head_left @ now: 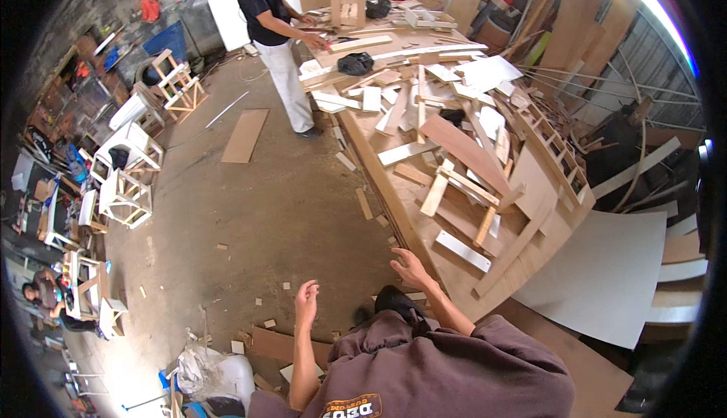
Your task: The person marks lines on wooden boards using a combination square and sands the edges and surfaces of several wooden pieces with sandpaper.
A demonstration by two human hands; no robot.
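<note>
My right hand [410, 270] is held out near the long edge of a low wooden work table [577, 211], its loosely bent fingers apart and empty. My left hand [306, 303] hangs over the concrete floor [250, 221], empty, with slightly curled fingers apart. Scattered on the table are several loose boards and offcuts, among them a white strip [463, 251] near my right hand, a joined light-wood piece [467, 189] and a long reddish panel [462, 149].
A co-worker [276, 47] stands at the table's far end, hands over boards. Another person [49, 297] sits far left beside white wooden frames [125, 198]. A loose panel [244, 135] and small offcuts lie on the floor. Sheets [591, 266] crowd the right; a bag [204, 372] lies lower left.
</note>
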